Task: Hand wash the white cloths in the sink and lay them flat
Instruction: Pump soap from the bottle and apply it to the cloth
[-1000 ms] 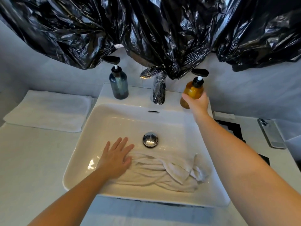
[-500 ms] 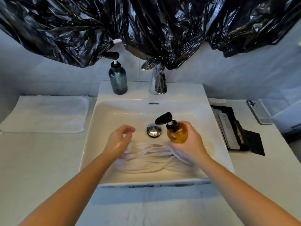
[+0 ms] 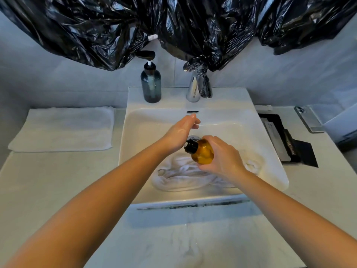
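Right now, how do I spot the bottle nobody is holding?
Find the big white sink. On its back ledge, left of the shiny faucet, stands the blue-grey bottle. It is upright with a black pump, unlike the amber bottle tilted in the right hand.

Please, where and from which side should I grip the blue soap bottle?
Probably grip the blue bottle round its straight body, below the shoulder, coming from the front. It stands upright on the sink ledge, with the wall behind and the tap to its right.
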Demonstrator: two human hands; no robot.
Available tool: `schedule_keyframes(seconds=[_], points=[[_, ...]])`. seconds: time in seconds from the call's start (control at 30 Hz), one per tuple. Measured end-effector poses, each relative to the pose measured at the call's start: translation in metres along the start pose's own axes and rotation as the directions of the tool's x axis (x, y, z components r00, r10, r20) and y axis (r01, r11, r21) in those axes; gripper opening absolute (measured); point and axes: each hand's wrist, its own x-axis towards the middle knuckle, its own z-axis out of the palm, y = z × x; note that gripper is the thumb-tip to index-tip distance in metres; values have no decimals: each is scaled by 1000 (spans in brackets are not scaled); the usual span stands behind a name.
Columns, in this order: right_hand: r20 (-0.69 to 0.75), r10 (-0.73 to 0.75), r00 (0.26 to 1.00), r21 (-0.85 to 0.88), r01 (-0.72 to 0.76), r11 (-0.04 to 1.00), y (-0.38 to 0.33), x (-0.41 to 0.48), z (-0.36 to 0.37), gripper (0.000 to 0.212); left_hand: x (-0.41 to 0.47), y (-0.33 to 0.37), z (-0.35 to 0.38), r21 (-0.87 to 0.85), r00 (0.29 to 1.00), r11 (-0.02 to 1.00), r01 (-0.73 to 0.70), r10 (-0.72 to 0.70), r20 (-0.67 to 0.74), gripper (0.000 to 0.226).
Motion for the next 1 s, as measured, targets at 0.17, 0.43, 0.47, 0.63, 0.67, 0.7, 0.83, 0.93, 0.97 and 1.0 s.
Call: schedule_keyframes(seconds=[0.17,0.43,0.47,0.63,0.67,0.7,0.83,0.93,0.97,1.0], points=[[-5,-39,999,-103,39,994,1,-1,-13,76,2,1,7,-70,999,997,26,-27,-19,53],[-21,-98,995,-94,96,991,17,-5,-23,72,2,14,24,-111,998,993,50,-53,-23,57],[-11,-104,994,-96,103,990,19,-7,-24,72,1,15,26,-107,998,992,64,-66,-15,58],[4,-137,991,-47,137,989,32,-12,-28,76,-2,23,25,-36,992,995,91,-88,87,60],[5,-144,989,-47,145,988,35,-12,-29,76,-3,24,26,-32,992,995,93,-90,88,60],[6,-150,989,-52,151,987,37,-12,-31,76,-4,25,28,-37,993,995,93,-90,79,58],[20,-183,983,-88,185,979,45,-12,-35,73,-1,34,38,-100,997,993,68,-71,-20,54],[24,-176,984,-61,177,982,53,-12,-43,71,3,45,50,-110,997,993,37,-45,-70,52],[16,-172,985,-52,173,984,56,-12,-48,70,5,50,55,-117,996,993,27,-36,-77,52],[8,-168,986,-52,168,984,62,-14,-53,70,7,54,61,-125,996,992,17,-27,-80,51]])
